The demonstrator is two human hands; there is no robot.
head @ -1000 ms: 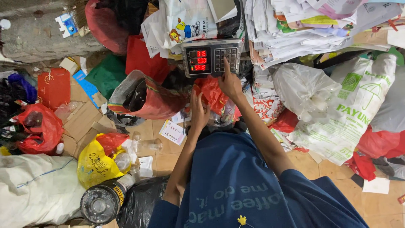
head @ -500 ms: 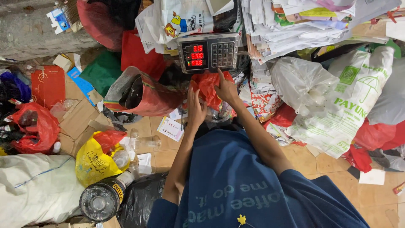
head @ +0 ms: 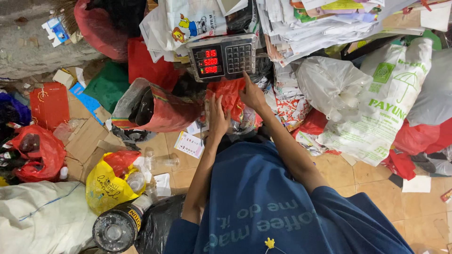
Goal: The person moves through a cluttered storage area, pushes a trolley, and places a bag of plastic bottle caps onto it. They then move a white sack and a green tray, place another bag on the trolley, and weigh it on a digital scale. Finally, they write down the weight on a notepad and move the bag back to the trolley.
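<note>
Here, the right hand (head: 253,94) points one finger at the lower edge of the digital scale (head: 222,57), fingers loose, gripping nothing. Just below the scale, the left hand (head: 218,116) rests flat and open on the red plastic bag (head: 231,96). Piled bags crowd every side of the scale.

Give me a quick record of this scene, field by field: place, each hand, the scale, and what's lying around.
place: tiled floor crowded with bags and paper
left hand: resting on red plastic bag below the scale
right hand: forefinger at lower edge of keypad
scale: grey, red lit digits, dark keypad
left of hands: open red sack, yellow bag
right of hands: white printed sack
above: paper stack
</note>
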